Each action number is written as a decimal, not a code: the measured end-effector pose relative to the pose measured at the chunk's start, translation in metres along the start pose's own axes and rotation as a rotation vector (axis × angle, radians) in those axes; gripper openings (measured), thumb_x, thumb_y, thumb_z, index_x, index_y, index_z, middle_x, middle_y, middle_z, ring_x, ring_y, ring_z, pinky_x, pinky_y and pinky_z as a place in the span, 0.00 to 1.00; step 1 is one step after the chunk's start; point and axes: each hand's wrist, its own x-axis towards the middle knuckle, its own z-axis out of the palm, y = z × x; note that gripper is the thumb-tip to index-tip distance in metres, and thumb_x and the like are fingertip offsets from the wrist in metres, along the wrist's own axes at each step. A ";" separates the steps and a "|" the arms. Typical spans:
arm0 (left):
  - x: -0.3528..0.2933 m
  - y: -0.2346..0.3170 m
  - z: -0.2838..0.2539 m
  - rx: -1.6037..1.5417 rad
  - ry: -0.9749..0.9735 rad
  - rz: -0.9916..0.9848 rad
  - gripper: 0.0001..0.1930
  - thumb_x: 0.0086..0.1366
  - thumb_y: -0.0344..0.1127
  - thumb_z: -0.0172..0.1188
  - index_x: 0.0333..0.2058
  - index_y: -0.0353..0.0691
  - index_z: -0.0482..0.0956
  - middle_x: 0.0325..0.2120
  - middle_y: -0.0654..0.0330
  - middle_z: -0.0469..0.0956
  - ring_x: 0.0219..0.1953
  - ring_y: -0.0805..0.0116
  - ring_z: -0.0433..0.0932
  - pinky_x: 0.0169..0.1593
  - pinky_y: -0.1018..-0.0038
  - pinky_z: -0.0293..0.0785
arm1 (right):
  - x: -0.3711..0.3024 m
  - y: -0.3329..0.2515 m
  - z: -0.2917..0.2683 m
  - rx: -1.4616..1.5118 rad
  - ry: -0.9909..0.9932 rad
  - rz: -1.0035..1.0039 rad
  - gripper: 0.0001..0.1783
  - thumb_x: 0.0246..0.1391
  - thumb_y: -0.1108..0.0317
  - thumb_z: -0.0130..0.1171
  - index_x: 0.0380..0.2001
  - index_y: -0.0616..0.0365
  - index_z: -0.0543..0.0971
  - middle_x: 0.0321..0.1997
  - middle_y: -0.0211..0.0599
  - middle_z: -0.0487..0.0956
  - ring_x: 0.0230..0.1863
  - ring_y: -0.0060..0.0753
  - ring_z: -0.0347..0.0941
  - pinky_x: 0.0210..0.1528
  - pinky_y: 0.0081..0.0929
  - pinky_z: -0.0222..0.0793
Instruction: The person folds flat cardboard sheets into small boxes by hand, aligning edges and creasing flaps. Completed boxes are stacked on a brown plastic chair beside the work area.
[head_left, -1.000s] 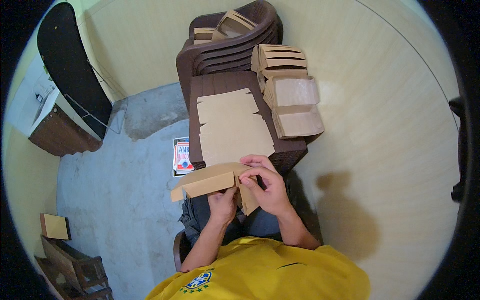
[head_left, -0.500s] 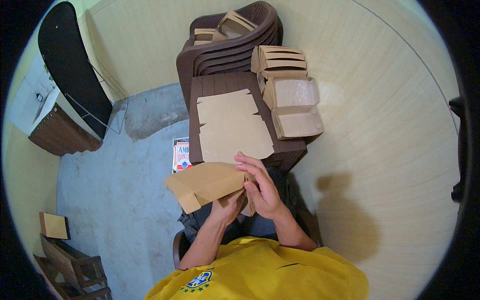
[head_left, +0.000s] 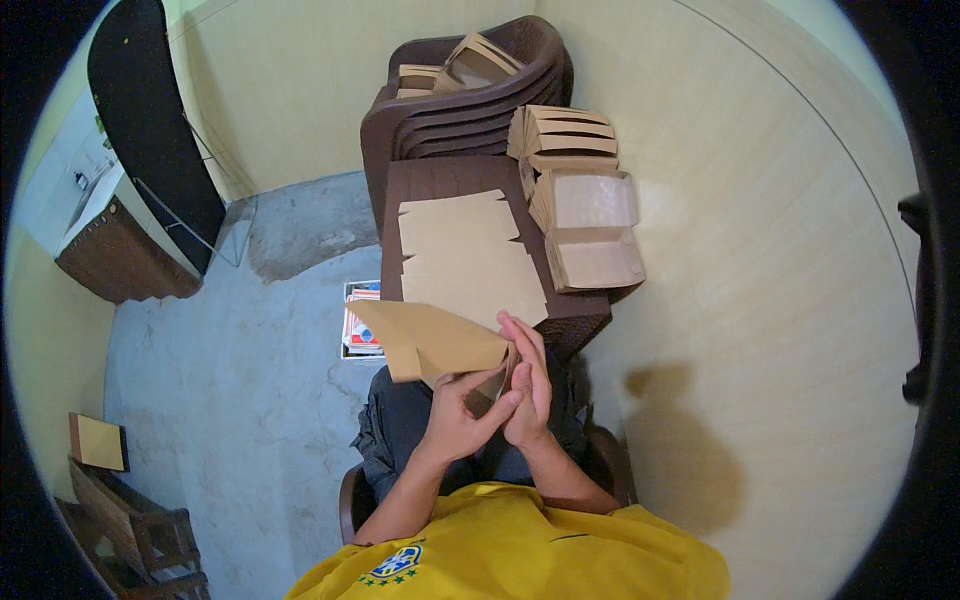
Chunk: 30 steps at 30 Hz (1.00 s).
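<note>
A partly folded brown cardboard box [head_left: 440, 338] is held above my lap, its open flap pointing left and upward. My left hand [head_left: 462, 418] grips its near lower edge, with the thumb reaching across to the right end. Against that right end my right hand [head_left: 530, 385] is pressed, fingers stretched along the outside and thumb bent inward, holding the folded end panels. The fingertips of both hands nearly meet there, and part of the fold is hidden behind them. Just beyond the box, flat notched cardboard blanks [head_left: 465, 245] lie on a brown plastic table [head_left: 393, 220].
Folded boxes [head_left: 590, 225] stand in nested stacks along the table's right side by the wall. Behind are stacked brown chairs [head_left: 460, 120] with more boxes on the seat. A crate with printed packets [head_left: 362, 325] sits on the floor left of the table. Wooden furniture [head_left: 130, 520] stands lower left.
The box has tilted, its left flap rising. My left hand has come from underneath to the near side, thumb now at the right end. My right hand stays at that end, turned more upright.
</note>
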 end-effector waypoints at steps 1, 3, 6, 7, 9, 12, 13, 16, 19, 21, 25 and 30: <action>0.001 0.002 -0.005 0.140 -0.007 -0.012 0.13 0.72 0.36 0.67 0.49 0.33 0.88 0.51 0.45 0.85 0.54 0.48 0.84 0.58 0.58 0.78 | 0.002 0.004 -0.004 0.089 -0.061 0.037 0.35 0.82 0.47 0.41 0.68 0.71 0.74 0.72 0.56 0.73 0.75 0.50 0.67 0.79 0.45 0.57; 0.006 0.003 -0.015 0.306 -0.059 -0.040 0.14 0.71 0.36 0.68 0.50 0.34 0.87 0.49 0.39 0.85 0.50 0.39 0.84 0.54 0.53 0.79 | 0.007 0.009 -0.012 0.329 -0.172 0.077 0.38 0.79 0.43 0.47 0.72 0.70 0.70 0.72 0.56 0.73 0.75 0.48 0.67 0.79 0.45 0.57; 0.007 0.006 -0.016 0.370 -0.044 0.050 0.15 0.71 0.38 0.69 0.51 0.36 0.86 0.46 0.44 0.86 0.48 0.41 0.85 0.51 0.52 0.80 | 0.011 0.006 -0.019 0.371 -0.228 0.210 0.46 0.73 0.39 0.57 0.76 0.69 0.64 0.72 0.56 0.73 0.75 0.48 0.69 0.79 0.45 0.59; 0.006 0.009 -0.017 0.584 0.017 0.246 0.16 0.67 0.36 0.71 0.52 0.40 0.85 0.46 0.46 0.86 0.48 0.43 0.85 0.51 0.52 0.81 | 0.015 0.004 -0.020 0.336 -0.223 0.252 0.54 0.63 0.42 0.72 0.78 0.66 0.60 0.72 0.55 0.73 0.74 0.48 0.71 0.78 0.46 0.63; 0.009 0.012 -0.019 0.577 -0.095 0.181 0.17 0.63 0.34 0.72 0.51 0.41 0.86 0.47 0.46 0.85 0.49 0.43 0.85 0.52 0.51 0.81 | 0.021 -0.003 -0.023 0.118 -0.265 0.124 0.58 0.55 0.47 0.80 0.78 0.64 0.61 0.72 0.54 0.73 0.73 0.47 0.72 0.77 0.47 0.65; 0.015 0.013 -0.022 0.657 -0.162 0.156 0.20 0.54 0.33 0.73 0.48 0.40 0.89 0.50 0.47 0.86 0.60 0.47 0.82 0.66 0.52 0.77 | 0.030 -0.015 -0.031 -0.138 -0.322 0.026 0.63 0.45 0.57 0.87 0.79 0.60 0.61 0.74 0.52 0.71 0.73 0.46 0.72 0.68 0.46 0.77; 0.018 0.012 -0.025 0.762 -0.177 0.225 0.21 0.54 0.33 0.73 0.48 0.39 0.89 0.50 0.48 0.86 0.62 0.48 0.80 0.68 0.52 0.75 | 0.031 -0.018 -0.033 -0.181 -0.317 0.014 0.63 0.45 0.57 0.87 0.79 0.60 0.61 0.75 0.51 0.71 0.73 0.46 0.72 0.66 0.45 0.79; 0.022 0.006 -0.027 0.948 -0.236 0.304 0.21 0.52 0.34 0.73 0.48 0.38 0.91 0.54 0.50 0.85 0.69 0.53 0.75 0.76 0.52 0.67 | 0.032 -0.025 -0.035 -0.209 -0.313 0.024 0.62 0.44 0.59 0.87 0.78 0.59 0.63 0.74 0.50 0.72 0.72 0.45 0.73 0.61 0.43 0.84; 0.025 0.001 -0.021 0.953 -0.241 0.317 0.21 0.53 0.34 0.71 0.48 0.38 0.91 0.59 0.50 0.83 0.72 0.53 0.73 0.77 0.52 0.65 | 0.033 -0.025 -0.033 -0.319 -0.307 0.001 0.57 0.45 0.65 0.84 0.77 0.59 0.66 0.73 0.50 0.72 0.71 0.44 0.74 0.59 0.39 0.84; 0.026 0.003 -0.017 0.897 -0.260 0.305 0.21 0.54 0.33 0.70 0.48 0.38 0.91 0.62 0.50 0.82 0.71 0.52 0.73 0.77 0.51 0.66 | 0.035 -0.023 -0.032 -0.423 -0.249 -0.078 0.52 0.45 0.70 0.80 0.75 0.59 0.69 0.70 0.50 0.74 0.68 0.43 0.75 0.57 0.35 0.83; 0.024 0.017 -0.022 0.453 -0.247 0.133 0.21 0.56 0.28 0.66 0.51 0.37 0.87 0.64 0.52 0.79 0.67 0.50 0.78 0.72 0.52 0.73 | 0.035 -0.019 -0.036 -0.449 -0.102 -0.116 0.43 0.46 0.77 0.71 0.70 0.60 0.76 0.58 0.47 0.77 0.56 0.40 0.78 0.52 0.29 0.80; 0.032 0.028 -0.019 -0.487 0.009 -0.239 0.18 0.67 0.32 0.70 0.53 0.37 0.78 0.49 0.57 0.82 0.53 0.68 0.83 0.54 0.70 0.83 | 0.026 -0.017 -0.030 -0.486 -0.249 -0.151 0.45 0.40 0.77 0.74 0.68 0.52 0.81 0.43 0.44 0.72 0.43 0.47 0.74 0.46 0.40 0.77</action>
